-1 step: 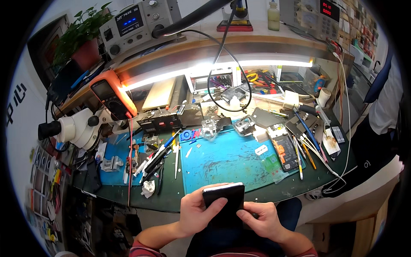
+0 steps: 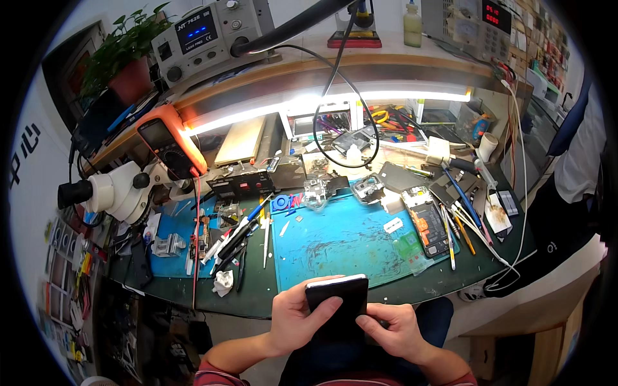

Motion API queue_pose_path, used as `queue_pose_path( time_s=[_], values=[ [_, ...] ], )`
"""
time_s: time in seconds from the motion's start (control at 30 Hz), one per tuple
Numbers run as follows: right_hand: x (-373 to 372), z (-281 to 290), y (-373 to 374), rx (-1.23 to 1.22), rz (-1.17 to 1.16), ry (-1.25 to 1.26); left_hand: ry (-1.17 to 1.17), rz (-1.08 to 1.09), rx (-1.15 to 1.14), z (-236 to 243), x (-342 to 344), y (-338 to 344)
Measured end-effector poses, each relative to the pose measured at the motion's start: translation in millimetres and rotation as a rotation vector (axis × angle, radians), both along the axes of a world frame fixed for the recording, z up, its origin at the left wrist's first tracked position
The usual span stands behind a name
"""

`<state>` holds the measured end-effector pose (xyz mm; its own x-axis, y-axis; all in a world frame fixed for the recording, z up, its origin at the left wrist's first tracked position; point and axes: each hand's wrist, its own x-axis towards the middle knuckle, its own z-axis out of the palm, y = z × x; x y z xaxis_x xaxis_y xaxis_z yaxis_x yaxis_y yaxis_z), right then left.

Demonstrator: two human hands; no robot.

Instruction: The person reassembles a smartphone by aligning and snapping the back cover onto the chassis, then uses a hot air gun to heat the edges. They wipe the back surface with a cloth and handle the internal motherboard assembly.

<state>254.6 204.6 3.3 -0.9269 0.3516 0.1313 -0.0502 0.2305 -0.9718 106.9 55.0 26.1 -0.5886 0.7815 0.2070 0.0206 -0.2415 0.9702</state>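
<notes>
Over cluttered green workbench (image 2: 386, 293), blue mat (image 2: 341, 241), both hands' grip, left hand (image 2: 297, 318), right hand (image 2: 394, 329), closed around black phone (image 2: 336, 299)

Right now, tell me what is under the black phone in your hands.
Both hands, left and right, hold the black phone at the bench edge. Below it show fingers and dark trousers; its underside is hidden.

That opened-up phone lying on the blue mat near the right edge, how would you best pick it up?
Probably by its two long side edges, from above. The opened phone lies flat on the blue mat with its insides facing up, so fingers should stay off the face. Tweezers and wires lie close on its right, so the nearer short end looks freest to start from.
</notes>
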Motion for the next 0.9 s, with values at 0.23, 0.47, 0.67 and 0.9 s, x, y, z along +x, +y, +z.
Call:
queue_pose_path(
  time_s=[0.23, 0.47, 0.67, 0.9],
  values=[
    [2, -2, -6, -0.01, -0.044, 0.068, 0.054, 0.083, -0.014, -5, 7, -3],
    [6, 1, -11, 0.048, -0.076, 0.104, -0.124, -0.024, 0.01, -8, 5, -5],
    [3, 22, -16, 0.192, -0.152, 0.072, -0.358, -0.092, -0.012, -35, 7, -8],
    [-4, 21, -14, 0.287, -0.156, 0.029, -0.486, -0.039, -0.005, -40, 10, -8]
  ],
)
